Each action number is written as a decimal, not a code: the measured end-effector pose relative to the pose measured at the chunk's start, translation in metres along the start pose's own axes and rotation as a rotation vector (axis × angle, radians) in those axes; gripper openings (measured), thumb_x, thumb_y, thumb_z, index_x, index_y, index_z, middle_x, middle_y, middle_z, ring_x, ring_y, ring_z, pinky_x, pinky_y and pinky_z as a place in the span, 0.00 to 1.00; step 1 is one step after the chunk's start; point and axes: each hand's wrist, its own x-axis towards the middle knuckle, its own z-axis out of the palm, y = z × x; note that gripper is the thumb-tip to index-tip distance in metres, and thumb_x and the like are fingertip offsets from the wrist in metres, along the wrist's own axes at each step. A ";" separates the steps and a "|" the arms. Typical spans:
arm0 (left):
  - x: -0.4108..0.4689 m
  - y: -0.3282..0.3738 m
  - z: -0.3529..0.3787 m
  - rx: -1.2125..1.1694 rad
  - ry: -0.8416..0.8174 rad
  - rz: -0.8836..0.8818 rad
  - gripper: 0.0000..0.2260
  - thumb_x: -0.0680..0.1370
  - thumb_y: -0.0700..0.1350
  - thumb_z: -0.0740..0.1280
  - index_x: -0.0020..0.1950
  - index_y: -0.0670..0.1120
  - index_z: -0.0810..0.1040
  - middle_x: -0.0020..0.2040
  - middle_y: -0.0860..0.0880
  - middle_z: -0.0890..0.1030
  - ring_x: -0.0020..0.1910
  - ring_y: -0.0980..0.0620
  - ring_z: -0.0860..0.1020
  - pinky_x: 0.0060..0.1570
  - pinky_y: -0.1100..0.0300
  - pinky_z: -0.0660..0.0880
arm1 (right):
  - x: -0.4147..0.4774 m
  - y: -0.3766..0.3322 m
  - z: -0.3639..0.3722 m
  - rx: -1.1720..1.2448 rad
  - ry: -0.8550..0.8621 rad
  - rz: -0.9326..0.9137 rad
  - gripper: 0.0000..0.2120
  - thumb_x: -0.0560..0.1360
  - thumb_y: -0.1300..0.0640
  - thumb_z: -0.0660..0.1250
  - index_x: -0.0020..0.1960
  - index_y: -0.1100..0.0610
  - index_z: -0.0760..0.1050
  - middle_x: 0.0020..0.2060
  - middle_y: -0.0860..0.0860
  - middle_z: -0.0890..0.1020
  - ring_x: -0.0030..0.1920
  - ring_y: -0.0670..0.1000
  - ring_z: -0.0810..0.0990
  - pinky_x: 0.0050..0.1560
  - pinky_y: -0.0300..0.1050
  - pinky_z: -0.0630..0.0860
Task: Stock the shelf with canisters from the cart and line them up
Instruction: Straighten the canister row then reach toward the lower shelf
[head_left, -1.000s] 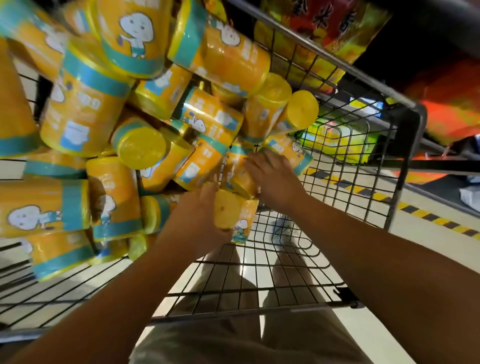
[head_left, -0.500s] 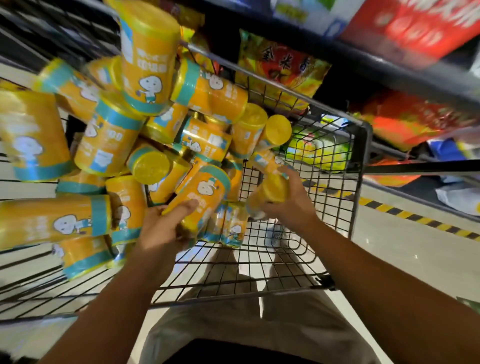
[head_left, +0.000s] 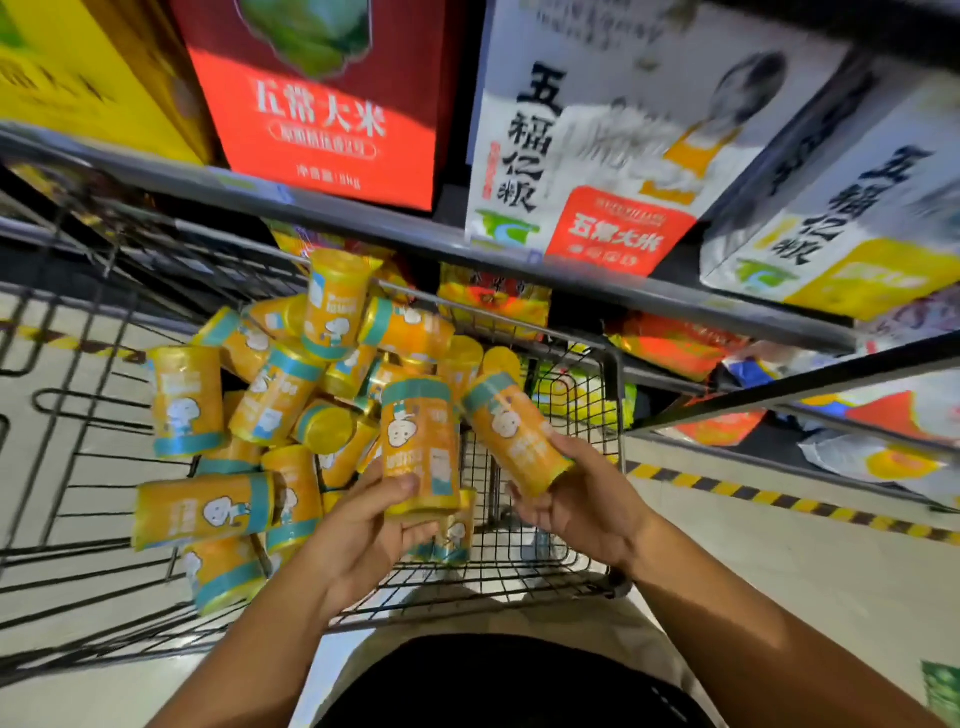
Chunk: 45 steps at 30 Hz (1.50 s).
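While the heaped canisters (head_left: 187, 400) lie jumbled at the left of the wire cart (head_left: 616, 395), I see the left hand (head_left: 363, 535) curled round one upright canister (head_left: 418, 441): orange body, teal band on top, white cartoon figure. Just beside it, the right hand (head_left: 582, 504) clasps a second canister (head_left: 511, 431) with the same markings, its top leaning left. Both are held over the cart, below the shelf edge (head_left: 363, 223).

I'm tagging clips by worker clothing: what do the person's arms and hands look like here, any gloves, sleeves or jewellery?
The left forearm and right forearm are bare up to the frame edge, with no sleeve in view. The left hand and right hand wear no gloves, and no watch, band or ring shows.
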 end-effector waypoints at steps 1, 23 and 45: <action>-0.005 0.005 0.005 0.020 -0.032 0.016 0.51 0.48 0.49 0.88 0.68 0.40 0.74 0.56 0.38 0.83 0.46 0.42 0.85 0.42 0.52 0.82 | -0.007 0.000 0.002 0.005 -0.070 0.014 0.34 0.62 0.47 0.83 0.63 0.61 0.80 0.52 0.61 0.83 0.50 0.60 0.81 0.46 0.50 0.81; -0.048 -0.037 0.179 0.470 -0.168 0.287 0.29 0.67 0.43 0.76 0.68 0.44 0.74 0.52 0.42 0.85 0.48 0.42 0.85 0.44 0.45 0.82 | -0.174 -0.001 -0.073 0.018 0.039 -0.491 0.56 0.45 0.48 0.88 0.68 0.62 0.72 0.53 0.63 0.84 0.50 0.61 0.85 0.47 0.57 0.83; -0.124 -0.277 0.491 0.751 -0.495 0.556 0.29 0.58 0.42 0.82 0.56 0.48 0.76 0.45 0.48 0.86 0.42 0.48 0.85 0.42 0.51 0.79 | -0.489 -0.017 -0.310 -0.287 0.579 -1.098 0.26 0.70 0.63 0.79 0.60 0.45 0.73 0.45 0.47 0.86 0.46 0.49 0.86 0.42 0.44 0.82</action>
